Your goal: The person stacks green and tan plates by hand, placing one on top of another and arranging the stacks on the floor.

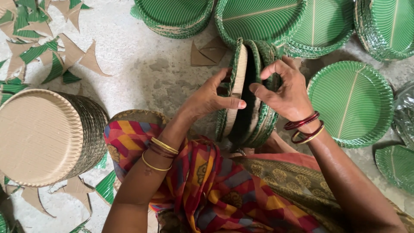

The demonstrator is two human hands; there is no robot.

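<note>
A bundle of paper plates [248,92] stands on edge in front of the person's lap, green leaf-printed faces and plain tan backs showing between the rims. Both forearms reach forward from below, bangles at the wrists. The left hand [207,99] lies against the tan back of the nearest plate, fingers spread and thumb pressed on it, parting the bundle. The right hand [282,88] curls over the far rims, fingers bent and pinching the edges. Stacks of green plates [351,101] lie on the concrete floor [142,64] beyond; a tan-backed stack [41,136] lies on its side to the left among cut scraps [56,64].
</note>
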